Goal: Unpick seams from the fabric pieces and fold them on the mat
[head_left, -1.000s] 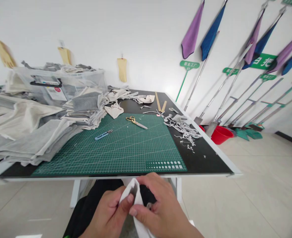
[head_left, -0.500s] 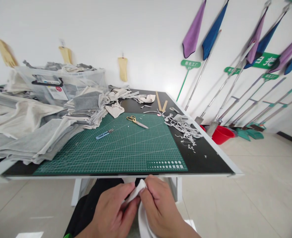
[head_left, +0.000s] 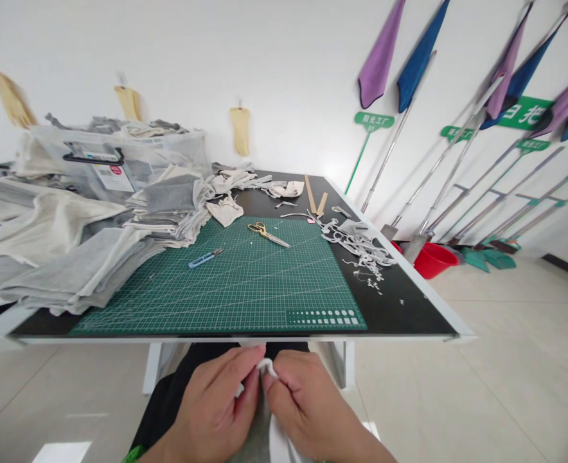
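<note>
Pinching a small white and grey cloth piece (head_left: 265,411) at bottom centre of the frame, left hand (head_left: 216,411) and right hand (head_left: 308,411) each in a tight grip on its top edge, just below the table (head_left: 409,315) edge, green cutting mat (head_left: 236,283) above, scissors (head_left: 267,233) mid-frame.

The left hand (head_left: 216,405) and right hand (head_left: 308,408) meet fingertip to fingertip, both pinching the top edge of a white and grey cloth (head_left: 263,424) that hangs down between them. Just beyond the hands runs the near edge of a table (head_left: 409,315), with a green mat (head_left: 245,283) straight ahead of them. Farther out on the mat lie blue snips (head_left: 205,258), ahead of the left hand, and scissors (head_left: 267,234), ahead of the right. Folded fabric (head_left: 72,257) is piled far left of the left hand. Offcuts (head_left: 358,244) lie ahead and right of the right hand, a red bucket (head_left: 433,259) farther right on the floor.
</note>
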Action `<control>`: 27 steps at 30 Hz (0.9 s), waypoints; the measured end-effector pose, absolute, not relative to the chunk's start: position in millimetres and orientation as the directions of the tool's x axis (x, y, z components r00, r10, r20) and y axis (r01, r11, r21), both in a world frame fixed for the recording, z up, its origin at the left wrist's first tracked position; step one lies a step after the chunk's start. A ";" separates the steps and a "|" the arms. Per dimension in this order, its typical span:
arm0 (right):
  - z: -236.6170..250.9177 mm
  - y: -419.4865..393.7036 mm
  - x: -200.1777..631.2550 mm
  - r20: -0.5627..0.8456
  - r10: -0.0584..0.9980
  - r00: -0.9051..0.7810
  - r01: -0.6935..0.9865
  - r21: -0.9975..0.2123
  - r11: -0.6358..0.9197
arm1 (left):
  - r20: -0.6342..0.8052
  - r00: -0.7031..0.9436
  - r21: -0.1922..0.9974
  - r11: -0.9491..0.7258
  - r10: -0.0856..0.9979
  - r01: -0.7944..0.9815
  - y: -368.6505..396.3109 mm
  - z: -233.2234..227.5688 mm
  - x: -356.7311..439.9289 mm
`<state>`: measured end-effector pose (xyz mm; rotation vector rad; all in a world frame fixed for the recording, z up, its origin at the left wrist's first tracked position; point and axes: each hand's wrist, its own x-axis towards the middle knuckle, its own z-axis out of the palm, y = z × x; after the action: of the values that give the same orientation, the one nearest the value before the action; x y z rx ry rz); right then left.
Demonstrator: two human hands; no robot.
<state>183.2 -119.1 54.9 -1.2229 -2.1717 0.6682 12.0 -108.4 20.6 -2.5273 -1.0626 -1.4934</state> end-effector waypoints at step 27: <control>40.6 -124.3 182.1 0.248 0.879 -0.408 0.493 -0.751 0.440 | 0.077 0.251 0.951 -0.146 0.965 0.271 -119.3 19.8 16.3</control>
<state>182.1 -124.3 40.6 -1.1465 -2.0576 0.7818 16.3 -119.3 19.8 -2.9680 -2.1633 -1.7609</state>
